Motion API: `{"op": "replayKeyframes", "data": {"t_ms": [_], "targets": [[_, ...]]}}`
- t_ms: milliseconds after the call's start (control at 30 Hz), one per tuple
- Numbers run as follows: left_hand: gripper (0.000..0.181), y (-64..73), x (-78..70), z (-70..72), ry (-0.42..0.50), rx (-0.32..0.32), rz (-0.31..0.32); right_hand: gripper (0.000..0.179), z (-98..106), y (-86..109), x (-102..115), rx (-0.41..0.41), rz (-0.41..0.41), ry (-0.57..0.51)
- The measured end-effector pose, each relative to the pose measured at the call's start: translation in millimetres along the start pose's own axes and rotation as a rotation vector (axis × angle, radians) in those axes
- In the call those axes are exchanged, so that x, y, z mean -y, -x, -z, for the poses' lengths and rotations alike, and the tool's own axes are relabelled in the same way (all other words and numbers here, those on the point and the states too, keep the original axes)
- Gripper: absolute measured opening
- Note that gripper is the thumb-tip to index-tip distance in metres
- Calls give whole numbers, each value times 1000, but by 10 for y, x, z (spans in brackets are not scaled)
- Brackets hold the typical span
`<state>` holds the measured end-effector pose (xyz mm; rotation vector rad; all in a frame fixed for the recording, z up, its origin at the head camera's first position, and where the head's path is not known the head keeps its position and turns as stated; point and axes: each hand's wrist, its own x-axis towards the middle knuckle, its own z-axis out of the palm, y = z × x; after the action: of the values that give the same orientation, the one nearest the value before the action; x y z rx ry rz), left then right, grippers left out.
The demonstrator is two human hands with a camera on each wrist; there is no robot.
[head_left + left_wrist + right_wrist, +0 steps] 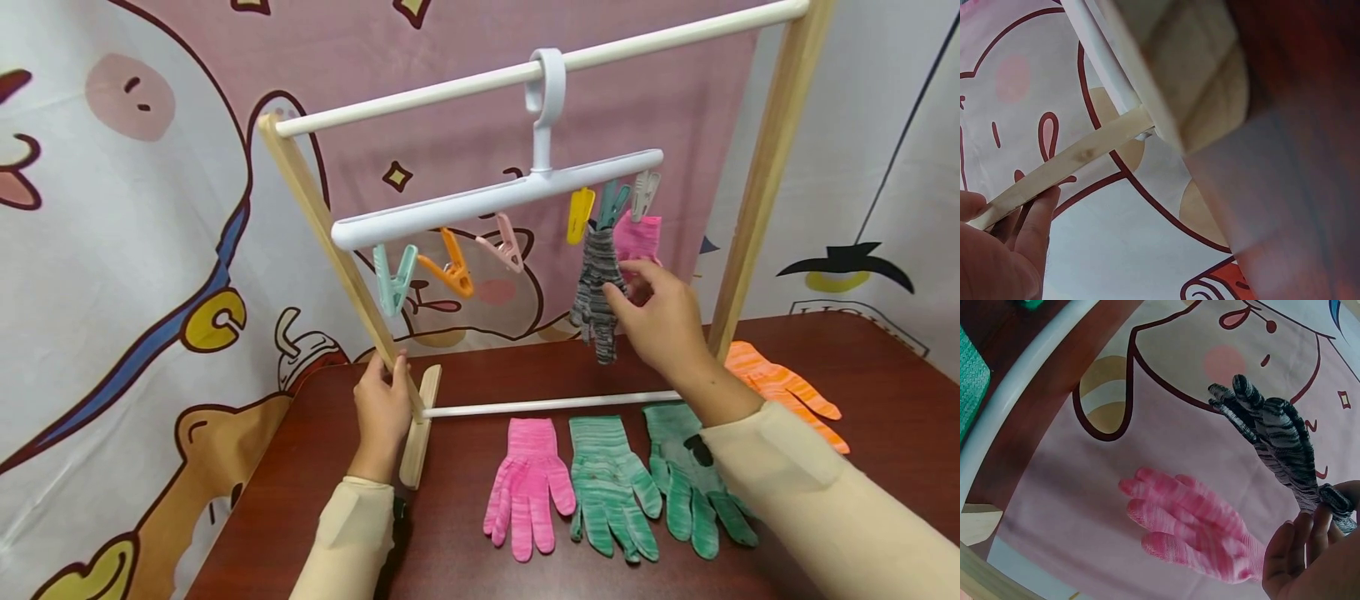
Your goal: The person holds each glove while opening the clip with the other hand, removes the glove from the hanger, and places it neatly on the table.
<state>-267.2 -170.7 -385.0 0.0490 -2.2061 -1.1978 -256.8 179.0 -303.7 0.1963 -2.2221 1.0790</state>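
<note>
My left hand grips the left wooden post of a drying rack near its foot; its fingers also show around the post in the left wrist view. A grey-and-black striped knit glove hangs fingers-down from a teal clothespin on a white hanger. With thumb and fingers, my right hand pinches this glove at its right edge, seen up close in the right wrist view. Just behind it hangs a pink glove, under a whitish clothespin and partly hidden by the hand in the head view.
Mint, orange, pink and yellow clothespins hold nothing. On the brown table lie a pink glove, two green gloves and an orange glove. A white lower bar joins the posts.
</note>
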Motion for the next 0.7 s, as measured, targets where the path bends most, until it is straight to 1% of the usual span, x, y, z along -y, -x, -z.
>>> {"op": "replayKeyframes", "data": {"t_ms": [167, 433, 700], "targets": [[18, -4, 7, 0, -5, 5, 10, 34, 40, 65, 4, -11, 25, -6], [19, -2, 23, 9, -11, 6, -1, 28, 88, 184, -5, -31, 44, -11], [20, -6, 16, 9, -20, 7, -2, 21, 126, 271, -24, -143, 81, -6]]}}
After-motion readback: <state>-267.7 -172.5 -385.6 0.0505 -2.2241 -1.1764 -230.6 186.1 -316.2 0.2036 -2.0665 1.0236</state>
